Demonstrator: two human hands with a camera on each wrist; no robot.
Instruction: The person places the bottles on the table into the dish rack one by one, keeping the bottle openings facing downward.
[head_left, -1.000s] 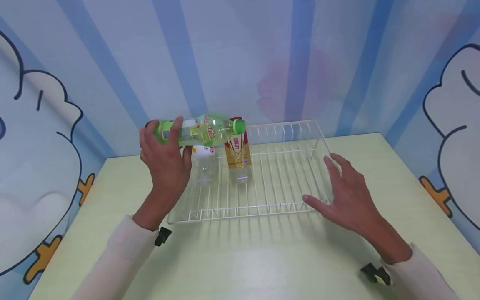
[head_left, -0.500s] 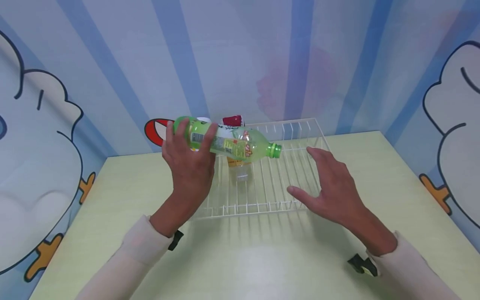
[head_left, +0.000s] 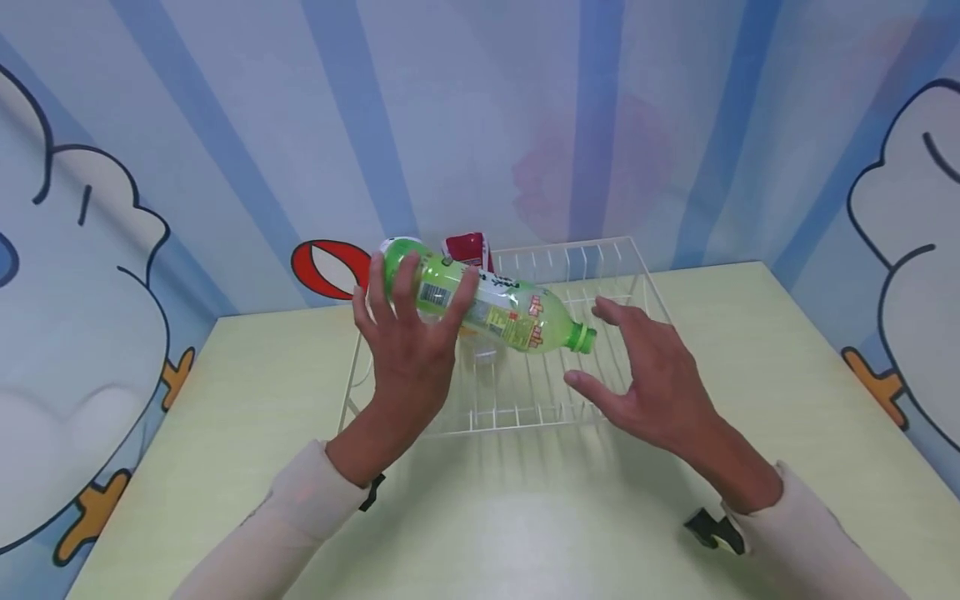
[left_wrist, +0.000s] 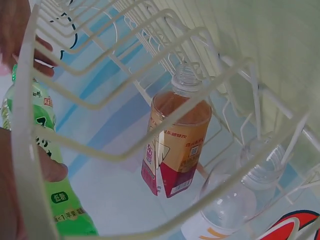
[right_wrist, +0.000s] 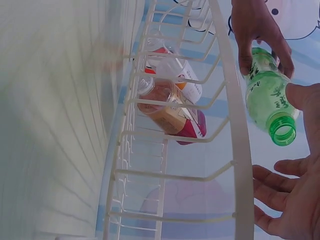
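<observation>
My left hand (head_left: 412,346) grips a green-tinted plastic bottle (head_left: 517,312) near its base, fingers spread over the label. The bottle lies tilted above the white wire rack (head_left: 525,427), its neck pointing right and slightly down. In the right wrist view its green-ringed mouth (right_wrist: 285,132) looks uncapped. My right hand (head_left: 656,379) is beside the neck, thumb and fingers apart, holding nothing. Inside the rack, a bottle with an orange and red label (left_wrist: 175,137) stands upside down. Next to it is a clear bottle with a white label (left_wrist: 225,202), partly hidden.
The rack stands on a pale green table (head_left: 517,517), near a blue striped backdrop (head_left: 480,125) at the back. Cartoon side panels (head_left: 82,350) flank the table. Raised wire bars form the rack's rim.
My left hand has carried the green bottle rightward, and its neck has tipped from level to slightly downward. My right hand has moved left, closer to the bottle's neck.
</observation>
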